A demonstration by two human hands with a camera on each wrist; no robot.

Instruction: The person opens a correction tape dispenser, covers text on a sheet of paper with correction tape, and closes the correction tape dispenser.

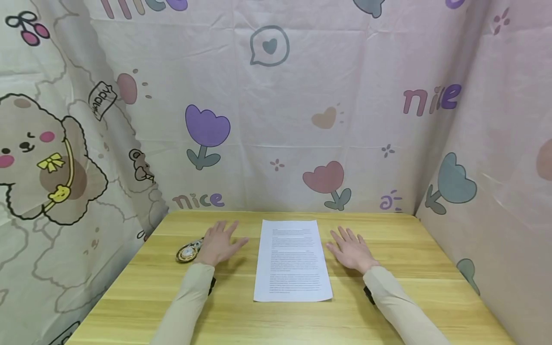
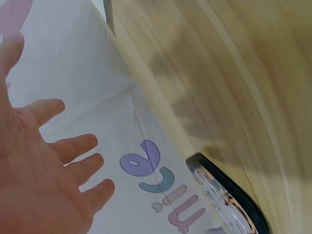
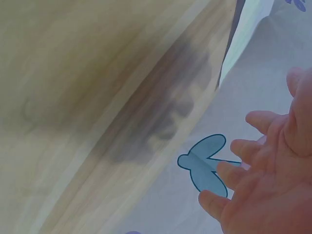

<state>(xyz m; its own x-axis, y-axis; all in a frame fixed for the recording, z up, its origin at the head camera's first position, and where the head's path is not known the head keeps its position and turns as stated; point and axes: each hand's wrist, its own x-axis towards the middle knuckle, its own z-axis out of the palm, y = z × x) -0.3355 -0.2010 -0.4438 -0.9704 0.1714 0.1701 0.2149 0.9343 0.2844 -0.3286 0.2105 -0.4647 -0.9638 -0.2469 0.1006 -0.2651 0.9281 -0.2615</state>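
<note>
Nothing is gripped from where I stand: the left hand [image 1: 219, 244] and the right hand [image 1: 351, 249] both have their fingers spread apart, palms down over the table with shadows beneath them, each thumb angled inward. Behind everything hangs a pale pinkish-white fabric backdrop [image 1: 276, 96], printed with cartoon flowers, hearts and the word "nice", and it wraps round both sides. Against it sits a light yellow wood-grain table [image 1: 293, 326], its far edge running level along the cloth. Two beige long sleeves [image 1: 185, 302] reach in from the near side, slanting toward each other. Between the hands, on the middle of the table and touching neither, lies a white rectangular sheet of printed paper [image 1: 293, 263]. Its long axis runs almost straight away from the person, one short edge toward the backdrop and the other toward the near side, while the lines of print cross it from left to right, too small to read. Just beside the left hand, on its outer side, lies a dark-rimmed oval clear-cased object [image 1: 187, 252] with gold-coloured and white parts inside. Its long axis is slanted: the broad rounded end points to the near left, the other toward the far right, partly hidden by the hand.
</note>
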